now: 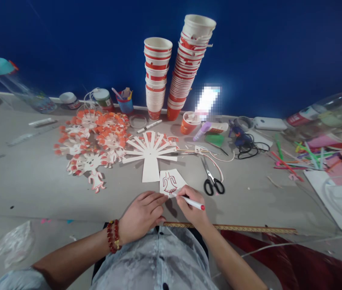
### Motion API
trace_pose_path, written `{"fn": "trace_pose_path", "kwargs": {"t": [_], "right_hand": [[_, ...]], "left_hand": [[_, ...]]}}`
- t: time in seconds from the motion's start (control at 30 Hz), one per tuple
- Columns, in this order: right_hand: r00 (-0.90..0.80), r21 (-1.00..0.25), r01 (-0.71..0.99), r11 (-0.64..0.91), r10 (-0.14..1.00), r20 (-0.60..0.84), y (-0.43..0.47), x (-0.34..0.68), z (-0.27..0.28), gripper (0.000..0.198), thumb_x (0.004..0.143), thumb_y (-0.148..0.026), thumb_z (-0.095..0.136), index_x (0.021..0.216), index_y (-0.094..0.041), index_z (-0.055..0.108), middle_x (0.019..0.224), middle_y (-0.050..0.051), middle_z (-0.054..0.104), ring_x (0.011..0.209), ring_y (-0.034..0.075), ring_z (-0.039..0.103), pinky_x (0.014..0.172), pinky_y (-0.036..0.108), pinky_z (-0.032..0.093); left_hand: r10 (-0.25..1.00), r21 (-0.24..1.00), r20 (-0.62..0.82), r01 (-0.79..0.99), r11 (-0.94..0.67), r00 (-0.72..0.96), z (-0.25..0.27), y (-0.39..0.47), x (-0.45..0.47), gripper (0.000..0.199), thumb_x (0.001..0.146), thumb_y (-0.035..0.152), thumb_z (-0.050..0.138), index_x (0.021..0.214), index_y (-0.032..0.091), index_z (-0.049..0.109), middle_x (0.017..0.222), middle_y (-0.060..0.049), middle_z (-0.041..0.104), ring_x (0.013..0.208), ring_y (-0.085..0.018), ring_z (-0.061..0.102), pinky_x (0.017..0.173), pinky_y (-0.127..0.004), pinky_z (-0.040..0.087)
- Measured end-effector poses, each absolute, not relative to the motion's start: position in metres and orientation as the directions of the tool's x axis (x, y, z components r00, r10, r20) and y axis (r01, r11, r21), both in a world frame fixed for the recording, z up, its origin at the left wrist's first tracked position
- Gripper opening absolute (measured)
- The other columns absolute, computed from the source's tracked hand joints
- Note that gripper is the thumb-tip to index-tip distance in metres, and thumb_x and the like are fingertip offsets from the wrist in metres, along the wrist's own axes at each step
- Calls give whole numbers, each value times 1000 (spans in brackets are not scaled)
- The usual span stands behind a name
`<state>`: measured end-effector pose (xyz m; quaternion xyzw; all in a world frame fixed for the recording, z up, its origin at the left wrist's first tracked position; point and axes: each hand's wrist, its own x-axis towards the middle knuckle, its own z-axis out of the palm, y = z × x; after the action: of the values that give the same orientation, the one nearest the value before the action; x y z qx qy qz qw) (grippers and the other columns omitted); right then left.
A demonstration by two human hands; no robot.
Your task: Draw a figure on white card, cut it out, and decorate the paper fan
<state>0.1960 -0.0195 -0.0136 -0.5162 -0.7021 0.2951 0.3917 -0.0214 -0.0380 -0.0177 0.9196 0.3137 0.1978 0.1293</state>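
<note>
- A grey desk (pixel 52 193) is backed by a deep blue wall (pixel 83 44) that fills the top of the frame.
- At lower centre, a white pen (pixel 190 201) with a red end is gripped by the right hand (pixel 191 203), its tip set at the lower edge of a piece of white paper (pixel 173 183).
- The left hand (pixel 143 211) is laid flat, gripping nothing, its fingertips resting at the paper's lower edge.
- The paper is found just below the middle of the frame, marked with a dress outline in dark red. It can be judged light, thin and easily creased or shifted; it is best held down at a corner, away from fresh ink. The pen should be light and rigid, best pinched near the tip.
- Just left of the paper, a white fan-shaped cutout (pixel 150 169) is set so close that contact cannot be ruled out; its narrow strips could be bent by a careless sleeve.
- To the right, black-handled scissors (pixel 210 174) are laid clear of the pen.
- Left of centre, decorated figures (pixel 90 162) are heaped.
- At upper centre, two tall cup stacks (pixel 155 96) are stood, likely easily toppled.
</note>
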Motion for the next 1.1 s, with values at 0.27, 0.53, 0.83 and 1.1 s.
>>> {"fn": "trace_pose_path", "kwargs": {"t": [0.27,0.53,0.83,1.1], "right_hand": [[-167,-809,500,307,952,258,-19,196,-13,17,79,-15,50,63,-22,47,56,-4,49,52,13,46,55,25,36],[-170,-813,496,306,952,254,-20,195,-10,18,77,-14,49,62,-22,48,55,-4,49,52,14,46,54,25,37],[-181,-808,502,310,951,252,-20,196,-9,18,76,-13,48,61,-23,47,54,-4,49,52,14,46,54,26,36],[-202,-807,493,326,945,258,-20,196,-9,18,76,-13,49,61,-23,46,54,-4,49,51,14,46,54,25,36]], "left_hand": [[631,372,272,525,-765,727,-18,-38,-22,15,95,31,55,91,18,59,134,-9,61,124,-23,55,107,-44,42],[629,380,255,523,-763,734,-19,-37,-22,15,95,31,56,93,17,59,135,-9,61,125,-24,54,107,-44,42],[630,372,253,527,-764,734,-19,-38,-22,14,95,30,56,94,17,60,136,-7,61,126,-23,53,107,-43,43],[634,378,256,528,-761,730,-19,-38,-21,15,96,31,53,94,17,60,135,-9,61,125,-24,55,106,-44,43]]}}
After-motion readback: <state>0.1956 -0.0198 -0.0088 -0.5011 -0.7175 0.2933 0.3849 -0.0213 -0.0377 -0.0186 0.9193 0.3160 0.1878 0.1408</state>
